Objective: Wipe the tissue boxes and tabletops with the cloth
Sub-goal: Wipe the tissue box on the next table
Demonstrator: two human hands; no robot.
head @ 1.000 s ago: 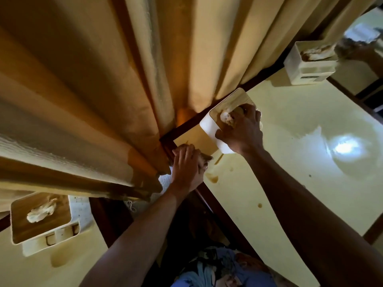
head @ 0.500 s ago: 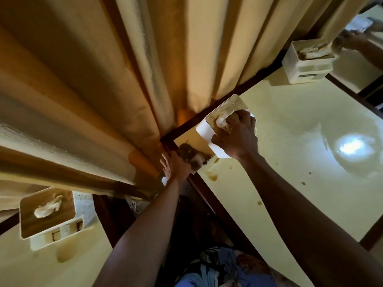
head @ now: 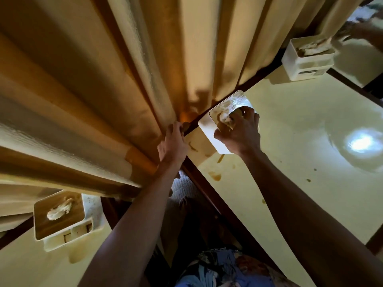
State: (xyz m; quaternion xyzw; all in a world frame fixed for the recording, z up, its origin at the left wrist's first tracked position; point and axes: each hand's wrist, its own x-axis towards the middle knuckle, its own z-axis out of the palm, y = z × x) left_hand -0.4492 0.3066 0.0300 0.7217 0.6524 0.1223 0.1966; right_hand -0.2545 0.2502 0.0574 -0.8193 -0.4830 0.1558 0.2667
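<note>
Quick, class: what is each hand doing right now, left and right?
Left hand: at the table corner by the beige curtain, fingers curled round something dark; what it is cannot be told.
Right hand: grips the tilted white, wooden-topped tissue box.

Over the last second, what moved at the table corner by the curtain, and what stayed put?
The left hand slid the cloth up along the table edge toward the curtain, into the far corner. The right hand stayed gripping the tilted tissue box, fingers over its top. The stains on the tabletop are unchanged.
</note>
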